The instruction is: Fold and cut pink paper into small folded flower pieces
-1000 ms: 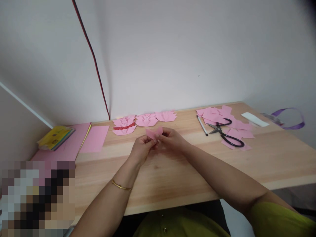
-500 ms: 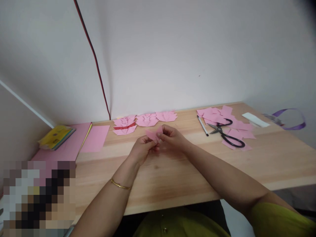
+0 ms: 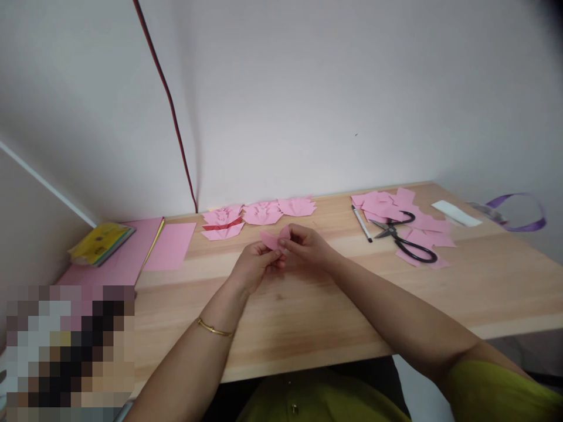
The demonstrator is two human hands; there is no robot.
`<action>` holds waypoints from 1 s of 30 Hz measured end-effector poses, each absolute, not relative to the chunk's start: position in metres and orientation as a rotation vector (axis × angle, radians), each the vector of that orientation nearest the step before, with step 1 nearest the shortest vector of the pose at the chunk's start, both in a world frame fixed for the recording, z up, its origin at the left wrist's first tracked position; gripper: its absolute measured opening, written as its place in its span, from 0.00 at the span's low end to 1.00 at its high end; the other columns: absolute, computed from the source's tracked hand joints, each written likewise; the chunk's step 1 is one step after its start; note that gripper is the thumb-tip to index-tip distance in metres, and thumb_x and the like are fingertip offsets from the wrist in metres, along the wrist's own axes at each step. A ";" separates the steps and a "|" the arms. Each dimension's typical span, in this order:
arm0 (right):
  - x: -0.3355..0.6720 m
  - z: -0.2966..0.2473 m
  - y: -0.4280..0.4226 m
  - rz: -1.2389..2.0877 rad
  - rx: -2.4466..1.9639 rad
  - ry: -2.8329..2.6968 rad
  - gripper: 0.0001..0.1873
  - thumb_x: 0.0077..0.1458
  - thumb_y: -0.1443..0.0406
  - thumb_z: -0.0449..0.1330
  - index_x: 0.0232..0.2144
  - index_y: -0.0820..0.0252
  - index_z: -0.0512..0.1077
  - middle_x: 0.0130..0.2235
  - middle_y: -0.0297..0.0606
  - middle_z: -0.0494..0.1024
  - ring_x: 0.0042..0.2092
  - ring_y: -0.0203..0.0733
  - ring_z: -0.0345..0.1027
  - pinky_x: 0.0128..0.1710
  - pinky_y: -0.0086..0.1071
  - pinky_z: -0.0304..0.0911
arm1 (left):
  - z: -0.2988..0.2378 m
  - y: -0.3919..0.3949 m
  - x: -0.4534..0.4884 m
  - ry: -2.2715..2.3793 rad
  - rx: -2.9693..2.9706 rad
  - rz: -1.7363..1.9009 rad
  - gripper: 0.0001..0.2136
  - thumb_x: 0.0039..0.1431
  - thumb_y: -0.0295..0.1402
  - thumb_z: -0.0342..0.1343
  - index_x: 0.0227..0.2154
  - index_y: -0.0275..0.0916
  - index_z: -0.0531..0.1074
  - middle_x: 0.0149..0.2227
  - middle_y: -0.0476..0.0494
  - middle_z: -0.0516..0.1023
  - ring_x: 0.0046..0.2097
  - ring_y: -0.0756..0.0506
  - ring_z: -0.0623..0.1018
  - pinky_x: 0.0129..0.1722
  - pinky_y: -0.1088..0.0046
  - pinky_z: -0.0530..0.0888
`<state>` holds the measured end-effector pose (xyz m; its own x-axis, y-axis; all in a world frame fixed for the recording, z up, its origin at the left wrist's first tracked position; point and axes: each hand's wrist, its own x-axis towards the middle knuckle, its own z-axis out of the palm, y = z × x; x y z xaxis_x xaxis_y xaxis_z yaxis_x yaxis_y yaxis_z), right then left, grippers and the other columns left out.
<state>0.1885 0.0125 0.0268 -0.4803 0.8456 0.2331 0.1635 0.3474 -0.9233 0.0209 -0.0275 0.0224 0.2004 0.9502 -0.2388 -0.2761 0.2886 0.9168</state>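
Note:
A small folded piece of pink paper (image 3: 270, 240) is pinched between my two hands, just above the middle of the table. My left hand (image 3: 256, 262) grips its lower left side, thumb on top. On the paper's right side, my right hand (image 3: 303, 243) closes with thumb and fingers. Part of the paper is hidden behind my fingers. Beyond my hands, folded pink paper shapes (image 3: 263, 213) lie in a row by the wall, and one at the left (image 3: 222, 232) has a red strip across it.
Black-handled scissors (image 3: 416, 251) lie on loose pink paper pieces (image 3: 378, 205) at the right. Beside them are a pen (image 3: 362, 224) and a white strip (image 3: 456, 213). Pink sheets (image 3: 170, 249), a thin yellow stick (image 3: 152, 247) and a yellow packet (image 3: 99, 243) are at the left.
My hands stay in nearly the same place. The pink paper's raised right flap looks slightly more curved between my fingers.

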 end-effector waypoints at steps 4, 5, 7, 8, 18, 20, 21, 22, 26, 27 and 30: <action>0.188 0.027 0.011 1.108 -0.921 -1.891 0.14 0.55 0.55 0.57 0.27 0.60 0.66 0.25 0.31 0.66 0.28 0.33 0.57 0.28 0.28 0.53 | 0.023 -0.028 0.022 1.012 0.898 1.024 0.09 0.43 0.31 0.64 0.28 0.32 0.75 0.26 0.47 0.75 0.25 0.52 0.73 0.27 0.75 0.70; 0.188 0.026 0.011 1.093 -0.938 -1.898 0.14 0.55 0.55 0.57 0.26 0.60 0.66 0.25 0.30 0.66 0.28 0.33 0.56 0.28 0.28 0.52 | 0.023 -0.027 0.022 1.027 0.912 1.026 0.09 0.42 0.31 0.64 0.28 0.32 0.74 0.26 0.47 0.75 0.25 0.52 0.73 0.27 0.75 0.70; 0.188 0.025 0.012 1.080 -0.958 -1.907 0.14 0.55 0.55 0.57 0.26 0.60 0.65 0.25 0.30 0.65 0.28 0.33 0.56 0.28 0.28 0.52 | 0.022 -0.027 0.023 1.056 0.933 1.033 0.09 0.42 0.31 0.64 0.27 0.32 0.74 0.25 0.47 0.75 0.24 0.52 0.73 0.26 0.75 0.69; 0.188 0.025 0.012 1.074 -0.969 -1.908 0.14 0.55 0.55 0.57 0.26 0.60 0.65 0.25 0.30 0.65 0.28 0.33 0.56 0.28 0.28 0.52 | 0.022 -0.027 0.024 1.066 0.942 1.037 0.08 0.42 0.31 0.64 0.27 0.32 0.74 0.25 0.47 0.75 0.24 0.52 0.73 0.26 0.75 0.69; 0.189 0.025 0.012 1.299 -0.871 -1.861 0.16 0.52 0.53 0.60 0.27 0.61 0.69 0.30 0.35 0.73 0.33 0.37 0.65 0.33 0.30 0.60 | 0.034 -0.032 0.024 1.285 1.160 1.012 0.05 0.44 0.32 0.61 0.21 0.35 0.73 0.21 0.48 0.73 0.22 0.53 0.69 0.23 0.78 0.63; 0.189 0.024 0.011 1.365 -0.828 -1.816 0.16 0.51 0.53 0.61 0.27 0.61 0.70 0.32 0.37 0.75 0.35 0.38 0.68 0.36 0.32 0.62 | 0.033 -0.032 0.023 1.297 1.197 1.000 0.05 0.45 0.32 0.60 0.22 0.36 0.73 0.20 0.49 0.73 0.22 0.52 0.69 0.23 0.77 0.62; 0.188 0.023 0.011 1.369 -0.828 -1.808 0.16 0.51 0.53 0.61 0.27 0.61 0.71 0.33 0.37 0.75 0.36 0.38 0.68 0.37 0.32 0.63 | 0.032 -0.032 0.022 1.308 1.224 0.984 0.05 0.45 0.32 0.60 0.22 0.36 0.74 0.20 0.49 0.72 0.22 0.52 0.68 0.22 0.77 0.62; 0.188 0.023 0.011 1.357 -0.841 -1.810 0.16 0.51 0.53 0.61 0.26 0.61 0.71 0.33 0.38 0.75 0.36 0.38 0.69 0.37 0.32 0.63 | 0.030 -0.031 0.021 1.318 1.254 0.964 0.05 0.46 0.33 0.60 0.22 0.36 0.74 0.19 0.50 0.71 0.21 0.52 0.68 0.22 0.77 0.61; 0.189 0.021 0.011 1.300 -0.909 -1.843 0.16 0.52 0.53 0.60 0.26 0.61 0.72 0.33 0.38 0.75 0.35 0.37 0.68 0.35 0.30 0.62 | 0.024 -0.030 0.020 1.281 1.295 0.935 0.08 0.49 0.37 0.59 0.23 0.36 0.73 0.20 0.49 0.72 0.22 0.52 0.69 0.22 0.77 0.61; 0.189 0.021 0.011 1.294 -0.925 -1.837 0.17 0.52 0.53 0.60 0.26 0.61 0.72 0.33 0.38 0.75 0.34 0.37 0.68 0.34 0.30 0.62 | 0.024 -0.030 0.020 1.258 1.278 0.945 0.09 0.49 0.37 0.59 0.24 0.36 0.73 0.21 0.48 0.73 0.22 0.52 0.69 0.23 0.77 0.62; 0.190 0.024 0.011 1.310 -0.947 -1.814 0.16 0.52 0.53 0.59 0.26 0.61 0.71 0.33 0.38 0.75 0.34 0.38 0.68 0.34 0.30 0.62 | 0.024 -0.029 0.021 1.219 1.244 0.977 0.12 0.50 0.40 0.60 0.24 0.35 0.72 0.22 0.47 0.73 0.22 0.52 0.69 0.23 0.77 0.62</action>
<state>0.1896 0.0107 0.0243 -0.4901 0.8635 0.1189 0.1589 0.2227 -0.9619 0.0210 -0.0293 0.0238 0.1347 0.9830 -0.1251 0.0923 0.1133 0.9893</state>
